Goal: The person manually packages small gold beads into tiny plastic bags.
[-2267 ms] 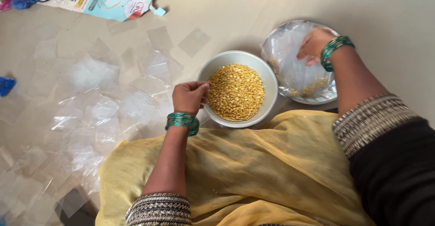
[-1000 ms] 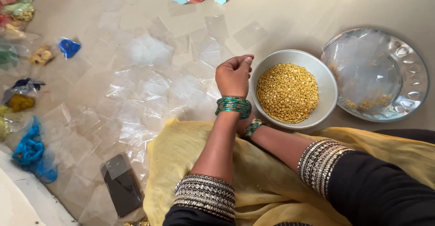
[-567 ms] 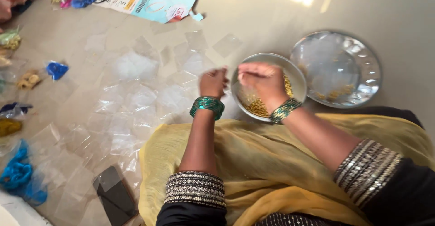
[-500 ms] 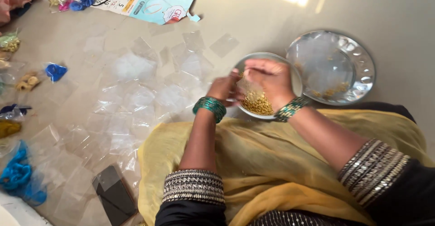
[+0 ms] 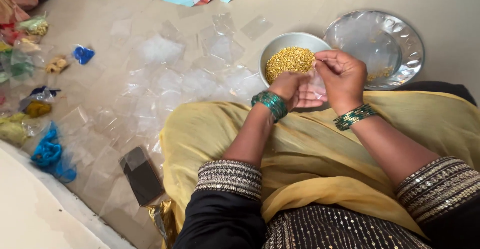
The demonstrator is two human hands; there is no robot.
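Clear plastic pouch (image 5: 316, 81) pinched between both hands' grip.

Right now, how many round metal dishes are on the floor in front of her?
2. A steel bowl heaped with small yellow beads sits just beyond her hands; a wide steel plate with a few beads lies to its right. Nothing suggests more are hidden.

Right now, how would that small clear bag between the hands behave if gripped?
The small clear bag looks thin and crumpled between left hand and right hand, so probably floppy and very light. Glossy film suggests slippery; likely sags once filled from the bowl.
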